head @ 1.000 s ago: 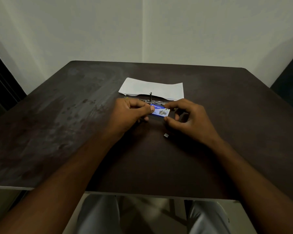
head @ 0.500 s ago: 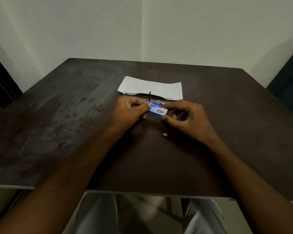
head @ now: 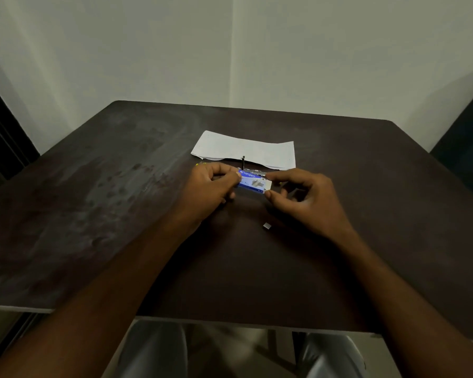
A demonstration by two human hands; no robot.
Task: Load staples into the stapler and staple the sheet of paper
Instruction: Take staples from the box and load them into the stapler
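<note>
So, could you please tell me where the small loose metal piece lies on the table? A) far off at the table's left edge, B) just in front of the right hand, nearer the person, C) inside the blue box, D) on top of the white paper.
B: the small metal piece lies bare on the dark table, close to the right hand on its near side, apart from the white paper and the blue staple box.

Dark brown wooden table (head: pixel 93 214), surface scuffed at left. White folded paper sheet (head: pixel 246 151) lies far centre; small silvery staple strip (head: pixel 267 226) nearer, apart.
</note>
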